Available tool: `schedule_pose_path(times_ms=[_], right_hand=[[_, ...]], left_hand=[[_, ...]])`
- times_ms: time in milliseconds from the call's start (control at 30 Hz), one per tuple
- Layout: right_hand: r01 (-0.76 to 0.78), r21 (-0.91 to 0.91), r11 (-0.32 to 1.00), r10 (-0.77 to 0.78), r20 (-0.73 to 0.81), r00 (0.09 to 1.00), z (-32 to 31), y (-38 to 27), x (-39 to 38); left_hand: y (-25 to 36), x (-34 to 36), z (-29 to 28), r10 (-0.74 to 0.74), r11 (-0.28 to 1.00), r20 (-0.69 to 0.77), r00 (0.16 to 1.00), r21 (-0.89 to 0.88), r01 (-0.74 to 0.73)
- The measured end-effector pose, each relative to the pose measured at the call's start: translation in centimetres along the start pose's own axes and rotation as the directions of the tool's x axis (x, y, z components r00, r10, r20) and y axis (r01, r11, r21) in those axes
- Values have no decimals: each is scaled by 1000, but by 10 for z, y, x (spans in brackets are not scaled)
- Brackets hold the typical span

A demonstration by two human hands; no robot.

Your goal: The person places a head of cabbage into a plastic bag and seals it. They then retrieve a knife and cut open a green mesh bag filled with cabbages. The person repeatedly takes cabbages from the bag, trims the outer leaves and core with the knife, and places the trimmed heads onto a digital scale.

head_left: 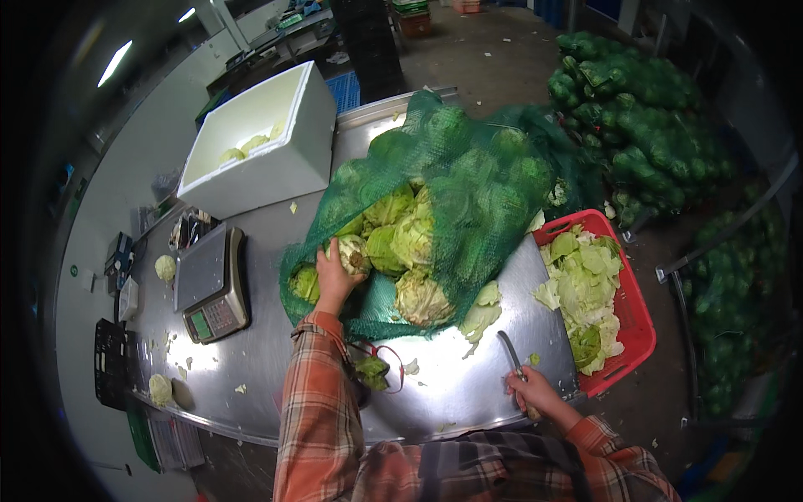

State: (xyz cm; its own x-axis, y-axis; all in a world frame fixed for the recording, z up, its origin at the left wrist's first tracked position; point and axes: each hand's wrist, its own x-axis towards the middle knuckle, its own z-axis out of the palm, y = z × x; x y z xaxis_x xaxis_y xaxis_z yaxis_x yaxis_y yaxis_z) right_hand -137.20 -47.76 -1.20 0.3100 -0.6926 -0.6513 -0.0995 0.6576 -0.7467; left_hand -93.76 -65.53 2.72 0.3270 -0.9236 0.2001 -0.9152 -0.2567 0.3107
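A large green mesh sack (468, 192) full of cabbages lies on the metal table, its mouth facing me. At the left of that mouth my left hand (333, 276) grips a cabbage (355, 255), cut stem end showing. More pale green cabbages (401, 230) sit beside it, and a browner cabbage (422, 299) rests at the sack's edge. My right hand (535, 391) is closed round the handle of a knife (508, 347) near the table's front right. The thin curved blade points away from me, above the tabletop.
A red crate (640, 335) of trimmed leaves stands at the table's right. Left are a digital scale (213, 289) and a white foam box (284, 171) with cabbages inside. Loose leaves (483, 314) and a red strap (393, 360) lie nearby. Filled sacks (644, 125) are piled beyond the crate.
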Motion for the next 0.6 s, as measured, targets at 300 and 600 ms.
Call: schedule_pose_path(times_ms=[300,600], right_hand=[[-7,79,997,9,-21,1000,10,0,0],[125,-34,992,-127,-88,988,19,-24,-30]], left_hand=[[-34,13,-7,54,820,259,964,-563,105],[27,-140,-84,249,-258,773,584,-528,809]])
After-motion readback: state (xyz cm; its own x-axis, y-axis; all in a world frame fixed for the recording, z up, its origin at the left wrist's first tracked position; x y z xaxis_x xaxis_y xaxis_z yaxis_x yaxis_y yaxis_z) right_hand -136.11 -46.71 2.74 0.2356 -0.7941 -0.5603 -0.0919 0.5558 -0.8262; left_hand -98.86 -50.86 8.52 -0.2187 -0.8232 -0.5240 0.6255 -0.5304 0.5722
